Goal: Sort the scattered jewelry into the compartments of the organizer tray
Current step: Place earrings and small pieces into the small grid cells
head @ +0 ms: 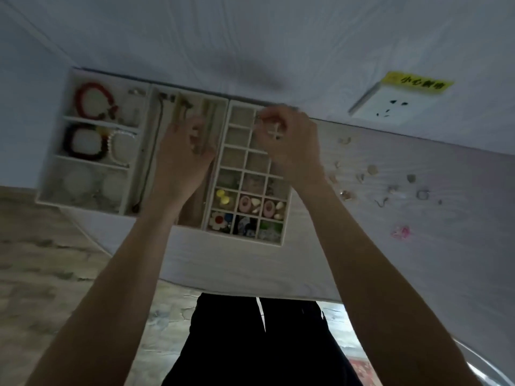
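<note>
**Three trays part-filled, loose pieces left on the right**

Several compartments already hold jewelry: the left tray carries a red bracelet, a dark bracelet and a pearl one; the middle tray holds chains laid lengthwise, their long axes running from the near edge toward the wall; the grid tray has its nearest rows filled with coloured pieces, while the far cells look mostly bare. I judge the job past halfway, since a scatter of small pieces and a pink item lie on the surface to the right, well apart from the trays.

The right hand hovers over the far cells of the grid tray, fingers curled in a pinching grip on a small pale cross-shaped piece; blur hides which way it points. The left hand rests over the middle tray with fingers loosely bent; whether it holds a chain I cannot tell
</note>
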`<state>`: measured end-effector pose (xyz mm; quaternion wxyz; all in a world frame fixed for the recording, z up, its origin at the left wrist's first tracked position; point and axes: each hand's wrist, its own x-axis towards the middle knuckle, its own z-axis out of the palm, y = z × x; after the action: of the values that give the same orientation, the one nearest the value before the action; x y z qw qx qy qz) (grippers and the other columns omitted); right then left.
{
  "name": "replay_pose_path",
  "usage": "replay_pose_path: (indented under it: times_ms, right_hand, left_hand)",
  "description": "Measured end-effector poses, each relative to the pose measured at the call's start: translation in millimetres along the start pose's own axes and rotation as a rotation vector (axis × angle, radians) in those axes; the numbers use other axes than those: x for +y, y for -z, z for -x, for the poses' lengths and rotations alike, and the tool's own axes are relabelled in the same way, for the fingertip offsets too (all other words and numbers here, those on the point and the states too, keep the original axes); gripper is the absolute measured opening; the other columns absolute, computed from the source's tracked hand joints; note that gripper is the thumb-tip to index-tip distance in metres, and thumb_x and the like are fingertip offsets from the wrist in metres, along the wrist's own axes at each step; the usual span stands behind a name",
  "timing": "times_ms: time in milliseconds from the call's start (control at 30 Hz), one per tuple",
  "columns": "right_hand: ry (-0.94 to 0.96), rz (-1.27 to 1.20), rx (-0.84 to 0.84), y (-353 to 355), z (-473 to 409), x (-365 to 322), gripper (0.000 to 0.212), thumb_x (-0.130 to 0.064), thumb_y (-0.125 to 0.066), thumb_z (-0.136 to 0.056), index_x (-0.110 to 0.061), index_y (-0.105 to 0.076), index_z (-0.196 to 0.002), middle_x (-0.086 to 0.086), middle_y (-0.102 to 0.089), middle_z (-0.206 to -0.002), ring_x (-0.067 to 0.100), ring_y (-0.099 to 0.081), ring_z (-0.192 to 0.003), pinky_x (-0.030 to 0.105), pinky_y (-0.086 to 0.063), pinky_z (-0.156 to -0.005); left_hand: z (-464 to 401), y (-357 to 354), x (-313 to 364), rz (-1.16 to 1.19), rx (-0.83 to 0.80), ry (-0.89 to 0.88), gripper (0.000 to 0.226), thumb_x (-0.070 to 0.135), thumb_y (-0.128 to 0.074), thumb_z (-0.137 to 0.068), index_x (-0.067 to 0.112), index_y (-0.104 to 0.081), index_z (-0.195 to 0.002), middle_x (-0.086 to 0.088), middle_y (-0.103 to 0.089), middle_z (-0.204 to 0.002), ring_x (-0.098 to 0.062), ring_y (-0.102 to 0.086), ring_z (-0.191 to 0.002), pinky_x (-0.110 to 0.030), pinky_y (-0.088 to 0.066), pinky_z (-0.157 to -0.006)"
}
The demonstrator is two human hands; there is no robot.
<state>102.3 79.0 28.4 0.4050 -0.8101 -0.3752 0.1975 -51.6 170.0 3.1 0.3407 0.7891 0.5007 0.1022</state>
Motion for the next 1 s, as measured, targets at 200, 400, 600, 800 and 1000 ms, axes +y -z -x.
replay_pose_path:
  times_ms: [200,400,600,800,1000]
  right_hand:
    - [0.268,0.581,0.089,-50,-34,4,0.012,-0.011,-0.066,-0.075,-0.006,-0.066,-0.087,0.014,-0.068,-0.086,0.034,-0.061,-0.089,0.035,-0.046,-0.070]
    - [0.297,0.572,0.168,-42,-24,22,0.016,-0.006,-0.056,-0.075,-0.008,-0.070,-0.083,0.013,-0.062,-0.084,0.032,-0.055,-0.081,0.036,-0.044,-0.066]
    - [0.354,0.660,0.004,-47,-28,13,0.030,-0.020,-0.046,-0.080,-0.017,-0.073,-0.093,0.015,-0.057,-0.092,0.036,-0.052,-0.092,0.033,-0.037,-0.071]
    - [0.276,0.670,0.020,-43,-27,25,0.030,-0.019,-0.048,-0.083,-0.020,-0.074,-0.096,0.017,-0.055,-0.093,0.038,-0.052,-0.091,0.039,-0.042,-0.073]
    - [0.263,0.750,0.033,-49,-22,22,0.028,-0.019,-0.045,-0.083,-0.014,-0.071,-0.093,0.017,-0.056,-0.100,0.034,-0.052,-0.091,0.035,-0.037,-0.074]
  left_hand:
    - [-9,-3,2,-0.066,-0.129,-0.135,0.044,0.023,-0.067,-0.086,0.019,-0.055,-0.128,0.004,-0.052,-0.113,-0.009,-0.051,-0.099,-0.014,-0.034,-0.082]
    - [-12,-3,-7,-0.034,-0.190,-0.198,0.051,0.024,-0.067,-0.088,0.023,-0.048,-0.135,0.005,-0.049,-0.120,0.004,-0.034,-0.098,-0.006,-0.023,-0.080]
    - [-14,-2,-8,-0.041,-0.208,-0.222,0.052,0.023,-0.069,-0.086,0.021,-0.049,-0.134,0.007,-0.049,-0.116,0.005,-0.037,-0.093,-0.006,-0.024,-0.080]
    - [-13,0,-7,-0.044,-0.211,-0.232,0.053,0.022,-0.069,-0.086,0.019,-0.049,-0.135,0.006,-0.049,-0.117,0.004,-0.038,-0.091,-0.008,-0.025,-0.080]
    - [-12,0,-7,-0.070,-0.215,-0.238,0.053,0.024,-0.068,-0.087,0.019,-0.048,-0.135,0.001,-0.051,-0.123,-0.004,-0.045,-0.101,-0.012,-0.029,-0.085]
